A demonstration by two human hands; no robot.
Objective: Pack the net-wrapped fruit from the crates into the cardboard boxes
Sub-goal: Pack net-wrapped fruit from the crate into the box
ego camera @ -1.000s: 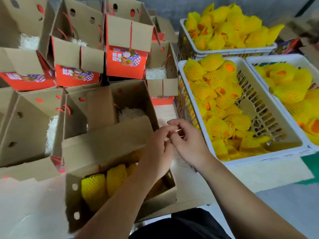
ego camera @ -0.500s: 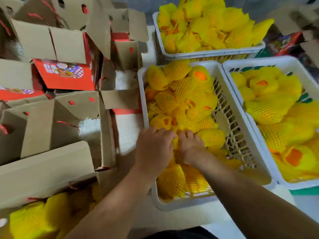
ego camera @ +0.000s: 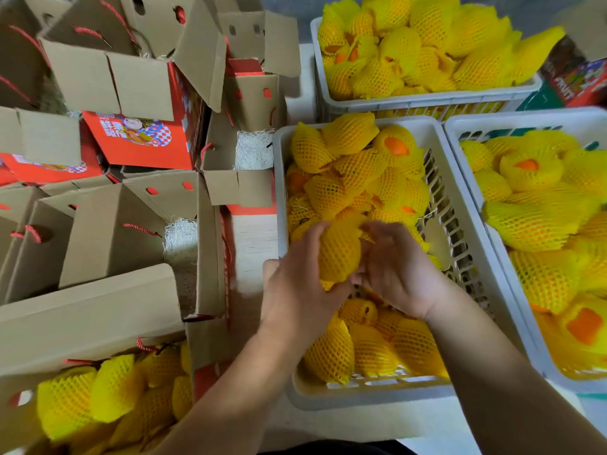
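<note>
Lifting one net-wrapped fruit [ego camera: 340, 254] out of the middle crate [ego camera: 460, 205], left hand [ego camera: 295, 290] and right hand [ego camera: 397, 274] both curled round it, fingers gripping either side. Long axis roughly 12-to-6, flared net end toward 12. Early going, judging by layout: near box [ego camera: 82, 326] at 7 part filled, box [ego camera: 131, 231] at 9 bare, crates well stocked.

Middle crate [ego camera: 486, 280] ahead, full of fruit [ego camera: 358, 169]. Second crate [ego camera: 423, 101] behind it, third [ego camera: 512, 257] touching its right side. Open boxes [ego camera: 138, 224] crowd left. Nearest box [ego camera: 82, 323], bottom left, holds fruit. Both hands over middle crate.
</note>
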